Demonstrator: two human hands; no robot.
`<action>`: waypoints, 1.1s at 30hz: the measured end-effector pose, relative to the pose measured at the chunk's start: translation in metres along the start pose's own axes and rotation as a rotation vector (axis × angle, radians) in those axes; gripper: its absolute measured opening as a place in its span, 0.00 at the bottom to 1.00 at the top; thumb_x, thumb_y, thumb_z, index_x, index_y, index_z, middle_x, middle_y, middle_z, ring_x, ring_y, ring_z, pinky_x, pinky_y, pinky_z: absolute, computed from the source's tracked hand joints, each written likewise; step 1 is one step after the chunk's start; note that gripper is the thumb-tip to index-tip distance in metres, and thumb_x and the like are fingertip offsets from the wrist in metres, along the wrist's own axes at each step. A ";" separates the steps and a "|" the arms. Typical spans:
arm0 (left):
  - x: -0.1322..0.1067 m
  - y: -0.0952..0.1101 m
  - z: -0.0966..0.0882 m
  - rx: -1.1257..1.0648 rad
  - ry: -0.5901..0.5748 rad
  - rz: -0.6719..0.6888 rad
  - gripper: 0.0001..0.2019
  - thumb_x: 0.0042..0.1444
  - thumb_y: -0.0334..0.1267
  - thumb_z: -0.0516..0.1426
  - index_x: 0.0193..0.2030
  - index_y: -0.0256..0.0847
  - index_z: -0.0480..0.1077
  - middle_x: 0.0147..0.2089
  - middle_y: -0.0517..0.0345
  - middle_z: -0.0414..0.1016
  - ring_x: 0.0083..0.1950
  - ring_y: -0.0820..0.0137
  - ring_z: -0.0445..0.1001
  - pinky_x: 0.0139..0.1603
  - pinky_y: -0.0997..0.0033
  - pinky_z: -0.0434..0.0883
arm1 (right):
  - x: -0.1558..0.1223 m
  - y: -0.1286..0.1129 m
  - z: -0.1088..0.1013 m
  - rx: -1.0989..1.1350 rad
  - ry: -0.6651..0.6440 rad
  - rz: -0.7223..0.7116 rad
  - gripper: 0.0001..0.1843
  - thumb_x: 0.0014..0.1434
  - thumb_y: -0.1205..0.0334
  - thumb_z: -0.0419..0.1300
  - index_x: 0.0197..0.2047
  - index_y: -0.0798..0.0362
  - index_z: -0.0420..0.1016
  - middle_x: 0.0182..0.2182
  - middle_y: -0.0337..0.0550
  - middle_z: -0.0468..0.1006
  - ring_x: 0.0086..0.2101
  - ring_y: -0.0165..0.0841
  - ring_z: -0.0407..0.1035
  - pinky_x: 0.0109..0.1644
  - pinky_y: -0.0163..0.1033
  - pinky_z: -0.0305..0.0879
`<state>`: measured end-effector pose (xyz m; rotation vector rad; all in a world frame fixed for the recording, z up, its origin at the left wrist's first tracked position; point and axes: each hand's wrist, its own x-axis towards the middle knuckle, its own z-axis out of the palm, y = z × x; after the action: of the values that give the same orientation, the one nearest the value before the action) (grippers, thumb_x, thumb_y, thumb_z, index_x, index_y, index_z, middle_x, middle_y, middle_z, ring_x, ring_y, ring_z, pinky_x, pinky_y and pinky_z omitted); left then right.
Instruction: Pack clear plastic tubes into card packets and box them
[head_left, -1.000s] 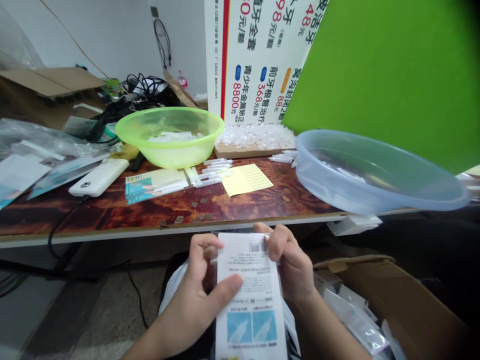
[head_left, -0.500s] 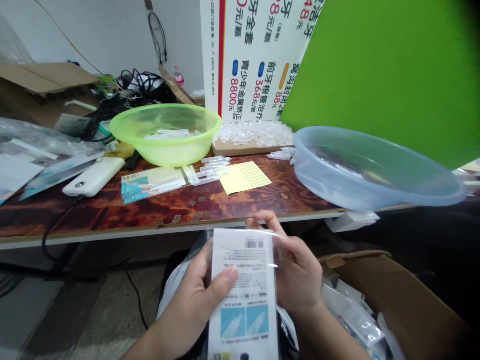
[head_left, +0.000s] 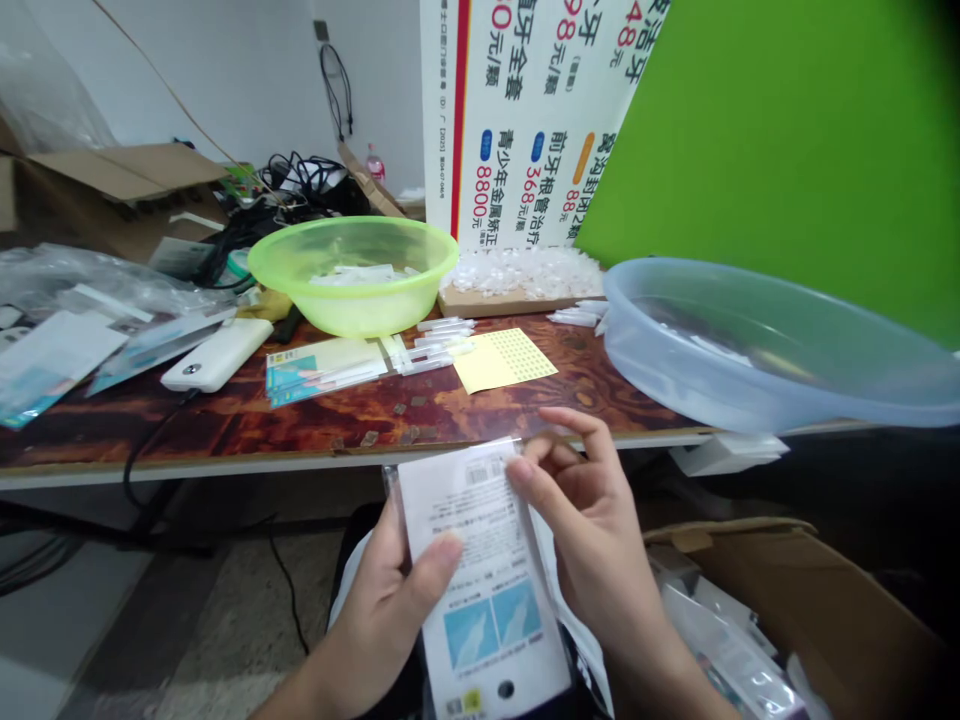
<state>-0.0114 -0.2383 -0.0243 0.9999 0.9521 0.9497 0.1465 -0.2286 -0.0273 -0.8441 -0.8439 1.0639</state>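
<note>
A white printed packet point(head_left: 480, 575) in a clear sleeve, with a barcode at its top and two blue pictures low down, is held below the table edge. My left hand point(head_left: 390, 610) grips its left side, thumb pressed across the front. My right hand point(head_left: 592, 530) is at its upper right corner, thumb on the top edge and fingers curled behind it. The packet tilts slightly to the left. A white plastic bag point(head_left: 352, 580) lies under both hands.
On the wooden table point(head_left: 315, 420) stand a green bowl point(head_left: 352, 275) and a big blue basin point(head_left: 757, 345), with a yellow sticker sheet point(head_left: 504, 359), small tubes point(head_left: 435, 345), flat packets point(head_left: 315, 368) and a white power bank point(head_left: 217, 355). An open cardboard box point(head_left: 787, 610) sits at lower right.
The packet has tilted to the left and dropped a little. My right thumb has come onto its top edge, and my left thumb has slid lower on the front.
</note>
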 end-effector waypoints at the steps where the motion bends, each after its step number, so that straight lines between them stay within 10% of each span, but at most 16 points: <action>1: 0.000 0.000 0.000 -0.031 0.004 -0.011 0.34 0.54 0.50 0.64 0.65 0.47 0.59 0.53 0.50 0.79 0.51 0.56 0.78 0.45 0.64 0.77 | 0.002 -0.001 -0.003 -0.011 0.012 -0.020 0.19 0.59 0.59 0.67 0.50 0.43 0.66 0.29 0.31 0.69 0.26 0.24 0.63 0.28 0.28 0.61; 5: 0.000 0.000 0.001 -0.102 0.080 0.031 0.34 0.51 0.53 0.66 0.61 0.45 0.63 0.52 0.48 0.79 0.50 0.53 0.78 0.47 0.61 0.77 | 0.003 -0.007 -0.014 -0.077 0.054 -0.095 0.07 0.65 0.55 0.61 0.43 0.46 0.70 0.24 0.32 0.69 0.26 0.25 0.64 0.32 0.30 0.62; 11: 0.002 -0.004 -0.001 -0.099 0.173 0.082 0.35 0.49 0.54 0.67 0.61 0.47 0.62 0.51 0.50 0.79 0.50 0.54 0.78 0.43 0.64 0.79 | -0.004 -0.021 -0.016 -0.263 -0.313 0.182 0.17 0.59 0.49 0.65 0.28 0.54 0.72 0.23 0.37 0.69 0.25 0.27 0.61 0.28 0.32 0.57; 21: 0.010 -0.011 -0.005 -0.049 0.166 0.149 0.22 0.55 0.47 0.65 0.54 0.44 0.68 0.50 0.52 0.79 0.50 0.58 0.78 0.51 0.62 0.77 | -0.002 -0.021 -0.016 -0.403 -0.255 0.059 0.18 0.62 0.52 0.61 0.26 0.54 0.69 0.22 0.36 0.67 0.24 0.26 0.59 0.26 0.32 0.55; 26: 0.014 -0.015 -0.004 0.126 0.007 0.172 0.19 0.60 0.45 0.61 0.57 0.51 0.65 0.49 0.59 0.79 0.48 0.64 0.78 0.49 0.66 0.76 | -0.003 -0.005 -0.013 -0.570 -0.045 -0.338 0.06 0.64 0.60 0.60 0.38 0.53 0.70 0.31 0.39 0.70 0.31 0.30 0.65 0.33 0.35 0.62; 33: 0.020 -0.007 0.005 0.870 -0.062 0.510 0.18 0.65 0.36 0.54 0.61 0.55 0.65 0.49 0.60 0.76 0.45 0.66 0.76 0.45 0.68 0.72 | -0.014 0.007 0.009 -0.938 -0.011 -0.791 0.18 0.60 0.51 0.65 0.32 0.52 0.61 0.25 0.38 0.63 0.27 0.32 0.59 0.29 0.37 0.56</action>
<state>0.0006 -0.2227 -0.0340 2.0664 1.1009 0.9050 0.1317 -0.2386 -0.0319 -1.1073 -1.5513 -0.0775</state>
